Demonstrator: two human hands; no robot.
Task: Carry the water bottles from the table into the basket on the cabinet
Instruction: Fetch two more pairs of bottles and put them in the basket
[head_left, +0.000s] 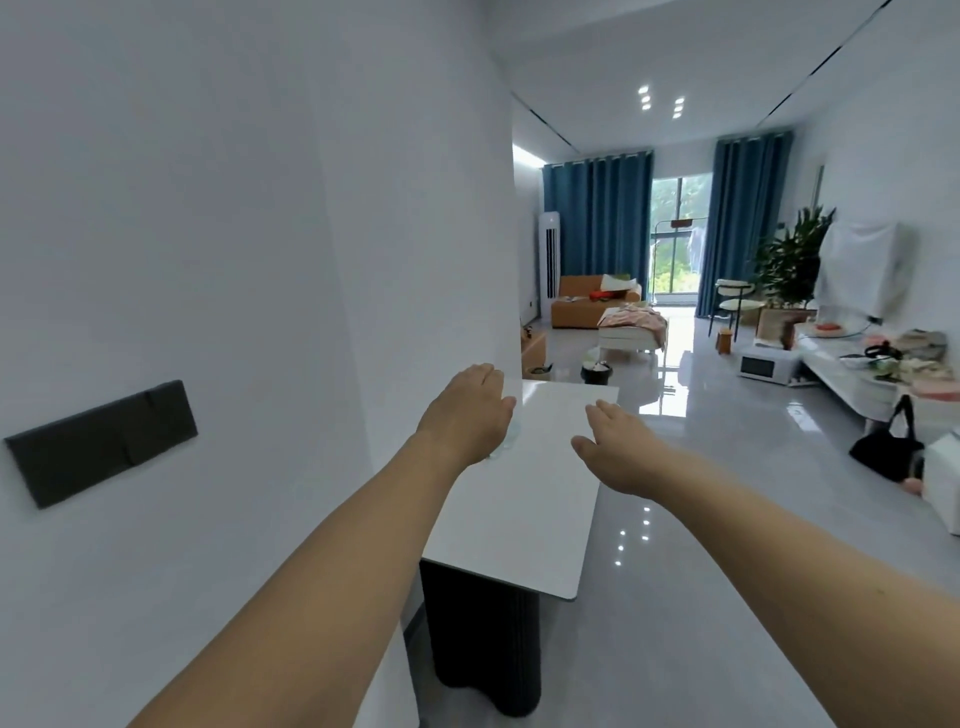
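A white table (524, 519) on a dark ribbed base stands against the wall in front of me. Both my arms reach out over it. My left hand (467, 413) hovers palm down over the table's left side with its fingers stretched out. A pale, see-through thing (510, 436), perhaps a water bottle, peeks out from under it and is mostly hidden. My right hand (621, 449) hangs open over the table's right edge and holds nothing. No basket or cabinet is in view.
A white wall with a black switch panel (98, 441) runs close on my left. Glossy grey floor stretches to the right. There, a black bag (885, 452), a microwave (763, 366) and a cluttered low white bench (852, 384) line the far side.
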